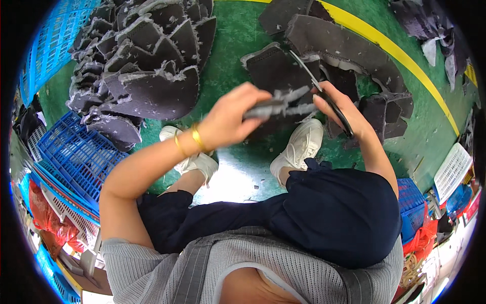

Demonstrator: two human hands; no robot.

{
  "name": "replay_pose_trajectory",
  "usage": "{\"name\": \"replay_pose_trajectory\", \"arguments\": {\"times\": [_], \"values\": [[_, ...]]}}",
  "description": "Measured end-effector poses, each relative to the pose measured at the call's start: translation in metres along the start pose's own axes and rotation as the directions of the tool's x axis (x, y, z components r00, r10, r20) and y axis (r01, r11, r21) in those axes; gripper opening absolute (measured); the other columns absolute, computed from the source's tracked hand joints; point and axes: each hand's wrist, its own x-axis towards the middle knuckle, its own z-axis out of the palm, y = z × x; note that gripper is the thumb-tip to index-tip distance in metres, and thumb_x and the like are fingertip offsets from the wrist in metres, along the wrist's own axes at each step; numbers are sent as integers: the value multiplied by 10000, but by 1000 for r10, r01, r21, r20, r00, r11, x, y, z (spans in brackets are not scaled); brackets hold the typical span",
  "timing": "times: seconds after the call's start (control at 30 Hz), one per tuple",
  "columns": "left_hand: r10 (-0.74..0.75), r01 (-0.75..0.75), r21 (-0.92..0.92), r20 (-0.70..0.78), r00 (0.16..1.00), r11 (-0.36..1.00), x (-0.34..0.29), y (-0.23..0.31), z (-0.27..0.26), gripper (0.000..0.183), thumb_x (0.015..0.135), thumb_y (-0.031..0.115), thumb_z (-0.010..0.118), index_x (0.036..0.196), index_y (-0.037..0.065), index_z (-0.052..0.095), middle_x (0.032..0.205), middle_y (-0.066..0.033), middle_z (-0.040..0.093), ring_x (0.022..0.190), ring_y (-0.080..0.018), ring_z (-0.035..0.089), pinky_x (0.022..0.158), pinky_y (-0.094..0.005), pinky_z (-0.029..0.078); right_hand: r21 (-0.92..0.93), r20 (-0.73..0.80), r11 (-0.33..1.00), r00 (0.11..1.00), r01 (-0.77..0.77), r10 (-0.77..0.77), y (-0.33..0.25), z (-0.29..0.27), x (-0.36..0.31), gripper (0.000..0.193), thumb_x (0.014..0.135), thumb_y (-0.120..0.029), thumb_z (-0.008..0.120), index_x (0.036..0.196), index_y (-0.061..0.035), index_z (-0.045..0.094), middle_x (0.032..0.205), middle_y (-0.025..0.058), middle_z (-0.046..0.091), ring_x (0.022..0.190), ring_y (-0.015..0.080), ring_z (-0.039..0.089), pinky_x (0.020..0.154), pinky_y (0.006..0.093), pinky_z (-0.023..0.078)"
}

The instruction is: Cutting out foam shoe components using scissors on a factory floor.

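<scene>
My left hand (230, 119), with gold bangles at the wrist, is closed around a small dark grey fabric piece (266, 109) with fuzzy pale edges. Motion smears that piece. In my right hand (349, 114) is a pair of scissors (335, 110) with a black handle; the blades point up and away to the left. Frayed grey strips (299, 99) stretch from the held piece toward my right fingertips; whether those fingers pinch them is unclear. Below on the floor lies a dark fabric piece (276, 68) with a pale frayed edge.
A large heap of frayed dark fabric pieces (147, 66) sits at far left. More grey-brown pieces (344, 43) lie at far right, beside a yellow floor line (374, 33). Blue crates (83, 154) stand left, another blue crate (411, 207) right. My white shoes (302, 147) rest on the green floor.
</scene>
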Motion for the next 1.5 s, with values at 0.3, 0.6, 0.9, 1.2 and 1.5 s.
{"name": "replay_pose_trajectory", "arguments": {"times": [0.3, 0.6, 0.9, 1.2, 1.5], "values": [[-121, 114, 99, 70, 990, 989, 68, -99, 20, 269, 736, 220, 750, 867, 43, 596, 1098, -116, 561, 1001, -206, 544, 840, -314, 436, 152, 108, 977, 985, -146, 131, 15, 7, 36, 546, 855, -604, 490, 1010, -81, 518, 651, 24, 472, 540, 111, 481, 497, 233, 382], [-424, 436, -82, 128, 896, 896, 29, -58, 7, 277, 718, 233, 748, 834, 24, 608, 717, -71, 639, 648, -127, 585, 619, -283, 469, -107, 110, 994, 994, 25, -13, 11, 21, 42, 718, 828, -641, 487, 1199, -27, 450, 785, 118, 574, 719, 213, 560, 654, 317, 435], [-329, 330, 30, 209, 921, 944, -33, 2, -32, 278, 685, 171, 703, 817, 21, 511, 727, -158, 583, 686, -313, 591, 607, -377, 450, -277, -109, 955, 984, 102, -137, -5, 39, 63, 518, 819, -512, 597, 1032, -43, 538, 773, 223, 629, 784, 377, 630, 693, 417, 477], [-364, 349, 458, -57, 930, 818, -93, 10, -192, 331, 684, 168, 715, 951, 69, 545, 847, -130, 599, 813, -307, 587, 705, -377, 459, -878, -20, 466, 963, 111, -267, -14, 41, 56, 621, 707, -327, 701, 1177, -11, 446, 805, 223, 600, 741, 358, 628, 641, 447, 518], [287, 594, 519, -848, 445, 615, -152, -79, -116, 694, 642, 353, 800, 1218, 124, 487, 1205, -120, 411, 1144, -320, 384, 962, -453, 267, -769, 142, 407, 751, 494, -645, -219, -6, 223, 648, 801, -511, 593, 1149, 27, 494, 1079, 254, 535, 1002, 384, 537, 859, 441, 444]]}}
